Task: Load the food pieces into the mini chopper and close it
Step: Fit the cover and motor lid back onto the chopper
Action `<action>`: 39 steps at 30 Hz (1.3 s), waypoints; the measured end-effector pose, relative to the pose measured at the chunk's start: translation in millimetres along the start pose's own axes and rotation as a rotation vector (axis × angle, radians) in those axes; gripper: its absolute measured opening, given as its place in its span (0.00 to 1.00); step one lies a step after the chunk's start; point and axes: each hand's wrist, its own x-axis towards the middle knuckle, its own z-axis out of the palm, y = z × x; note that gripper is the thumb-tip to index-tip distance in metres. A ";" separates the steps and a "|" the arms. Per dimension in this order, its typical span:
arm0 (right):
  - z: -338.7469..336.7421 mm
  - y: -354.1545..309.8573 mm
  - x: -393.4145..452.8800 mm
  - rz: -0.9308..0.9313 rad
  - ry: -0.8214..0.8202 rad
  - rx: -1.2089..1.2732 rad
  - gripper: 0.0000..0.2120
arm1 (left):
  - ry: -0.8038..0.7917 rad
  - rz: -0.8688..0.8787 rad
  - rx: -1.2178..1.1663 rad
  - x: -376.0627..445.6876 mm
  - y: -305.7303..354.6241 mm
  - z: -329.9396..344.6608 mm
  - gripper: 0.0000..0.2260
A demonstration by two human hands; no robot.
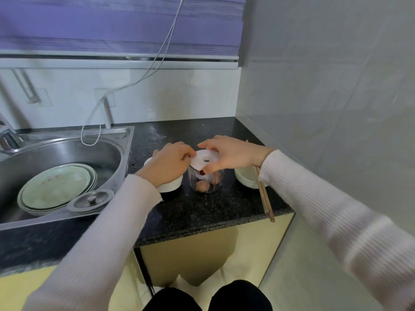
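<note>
A clear mini chopper cup (205, 184) stands on the black granite counter (197, 212), with round brownish food pieces (202, 186) inside. A white round lid (205, 160) with a centre hole lies on top of the cup. My left hand (167, 163) pinches the lid's left edge. My right hand (231, 154) grips its right side, thumb at the front rim. Whether the lid is fully seated I cannot tell.
A white bowl-shaped part (171, 186) sits left of the cup under my left wrist. A white bowl (246, 177) with chopsticks (263, 194) across it is at the right. A steel sink (67, 153) holds green plates (56, 187) and a metal lid (92, 199).
</note>
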 end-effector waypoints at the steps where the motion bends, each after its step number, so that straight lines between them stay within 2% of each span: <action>1: -0.3 -0.3 0.6 -0.001 0.000 0.001 0.37 | 0.003 -0.001 -0.003 0.5 -0.2 0.1 0.15; 7: 4.9 2.6 -0.4 -0.019 0.007 0.027 0.33 | 0.025 -0.005 -0.029 0.5 -0.9 1.6 0.14; 13: 4.0 9.6 -3.9 -0.009 -0.010 0.021 0.34 | 0.070 -0.026 -0.056 -3.8 -6.9 -2.4 0.14; 18: 1.2 6.6 -7.1 -0.047 0.156 0.050 0.20 | 0.041 -0.085 -0.060 -9.4 -17.0 -8.8 0.19; 20: 1.2 3.6 -6.4 -0.007 0.142 0.064 0.17 | 0.007 -0.124 -0.071 -11.3 -20.4 -8.3 0.23; 23: 6.2 0.0 -4.0 0.038 0.072 0.044 0.16 | -0.038 -0.186 -0.034 -11.8 -25.5 -5.9 0.30; 28: 9.4 -4.5 -0.6 0.045 0.079 0.018 0.14 | -0.084 -0.237 0.004 -11.1 -35.2 -0.7 0.37; 39: 6.8 -8.4 5.8 0.040 0.101 -0.028 0.12 | -0.108 -0.276 0.022 -6.4 -42.8 7.1 0.41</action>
